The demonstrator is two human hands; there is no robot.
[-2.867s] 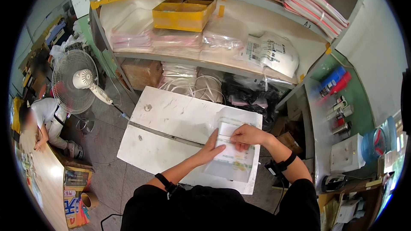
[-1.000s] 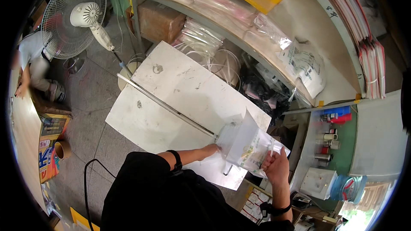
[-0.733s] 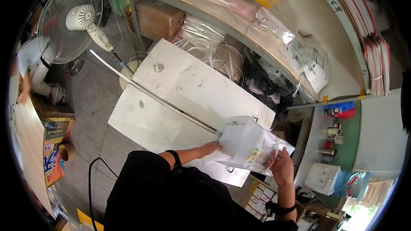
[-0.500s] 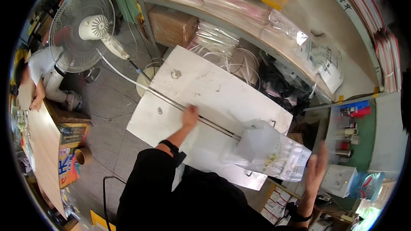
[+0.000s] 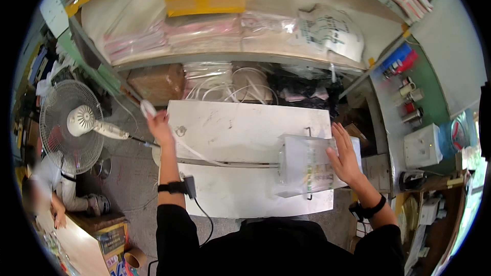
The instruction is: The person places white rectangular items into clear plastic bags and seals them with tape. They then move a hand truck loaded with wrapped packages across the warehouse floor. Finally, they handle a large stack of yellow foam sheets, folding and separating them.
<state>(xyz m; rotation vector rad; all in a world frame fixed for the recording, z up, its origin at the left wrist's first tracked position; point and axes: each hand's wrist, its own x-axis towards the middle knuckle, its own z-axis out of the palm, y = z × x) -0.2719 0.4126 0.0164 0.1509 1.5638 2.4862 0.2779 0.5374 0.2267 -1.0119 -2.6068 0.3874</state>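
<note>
pressing flat right hand (image 5: 343,157) on clear glossy bag (image 5: 306,165)

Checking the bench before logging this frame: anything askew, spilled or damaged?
Nothing spilled or visibly damaged. The clear bag under the right hand hangs slightly over the white table's right edge. The left hand lifts a white handle off the table's left corner.
</note>
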